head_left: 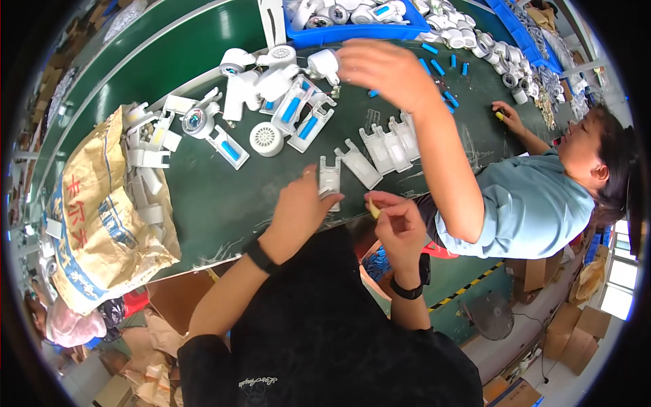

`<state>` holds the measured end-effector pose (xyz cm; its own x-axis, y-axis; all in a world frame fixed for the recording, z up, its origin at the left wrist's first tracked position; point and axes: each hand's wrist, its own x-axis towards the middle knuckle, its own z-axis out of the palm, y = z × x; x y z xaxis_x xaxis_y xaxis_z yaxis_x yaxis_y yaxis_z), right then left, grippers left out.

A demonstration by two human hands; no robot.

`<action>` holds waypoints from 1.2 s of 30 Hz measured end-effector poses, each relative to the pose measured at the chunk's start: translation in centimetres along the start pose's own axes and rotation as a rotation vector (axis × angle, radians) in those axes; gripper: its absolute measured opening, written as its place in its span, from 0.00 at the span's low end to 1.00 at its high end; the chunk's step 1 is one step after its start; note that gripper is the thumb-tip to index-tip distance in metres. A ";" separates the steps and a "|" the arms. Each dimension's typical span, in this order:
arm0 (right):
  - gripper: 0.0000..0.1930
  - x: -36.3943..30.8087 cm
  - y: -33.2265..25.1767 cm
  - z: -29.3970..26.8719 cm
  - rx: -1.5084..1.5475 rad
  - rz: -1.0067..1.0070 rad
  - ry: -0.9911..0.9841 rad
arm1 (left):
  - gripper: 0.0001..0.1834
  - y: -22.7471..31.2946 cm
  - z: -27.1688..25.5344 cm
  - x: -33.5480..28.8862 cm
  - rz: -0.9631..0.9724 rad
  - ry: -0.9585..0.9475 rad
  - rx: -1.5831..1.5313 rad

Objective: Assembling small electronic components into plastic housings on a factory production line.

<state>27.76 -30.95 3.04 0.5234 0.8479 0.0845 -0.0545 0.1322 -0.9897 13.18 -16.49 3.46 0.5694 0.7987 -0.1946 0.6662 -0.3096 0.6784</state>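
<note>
Holding small yellow piece [375, 209] in R hand [400, 227], pinched betw. thumb + fingertips, just off table's near edge; partly covered, exact kind unclear. Resting L hand [298, 209], half-curled, at flat white casing [330, 178]: thumb across lower end, fingers by L edge; no way to judge how firmly. Casing flat on green table [217, 193], near front edge, just L of second casing [359, 165] and, beyond, overlapping casing row [385, 150]. Prob. light + stiff, thin moulded plastic by the look; smooth, so apt to skid if pushed from one side only. Prob. weakest at slim far-end prongs; best taken by both long sides, approx. mid-body, thumb opp. fingers. For yellow piece: prob. v. light, easy to drop, best pinched mid-length. Mind co-worker's hand [377, 68], reaching over from R to white round-headed unit [322, 66], w/ forearm hiding R end of row. Also about: loose blue cells [449, 98] farther R; paper sack [85, 203] w/ white parts, far L.
</note>
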 end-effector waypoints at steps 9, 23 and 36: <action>0.09 -1.1 -2.4 2.2 0.417 0.217 -0.136 | 0.31 -1.4 -1.9 -2.7 -0.178 0.053 -0.960; 0.14 0.8 -3.0 14.3 -0.678 -0.546 -0.358 | 0.40 -4.4 -8.2 -6.4 -0.347 0.035 -1.811; 0.11 0.9 -2.3 16.4 -0.670 -0.617 -0.401 | 0.38 -5.7 -8.2 -7.3 -0.350 -0.007 -1.770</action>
<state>14.42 -22.07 7.25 -0.0342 0.8555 0.5167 0.6867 0.3958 -0.6098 1.29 -16.34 6.80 0.5351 0.6960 -0.4788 -0.5031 0.7179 0.4813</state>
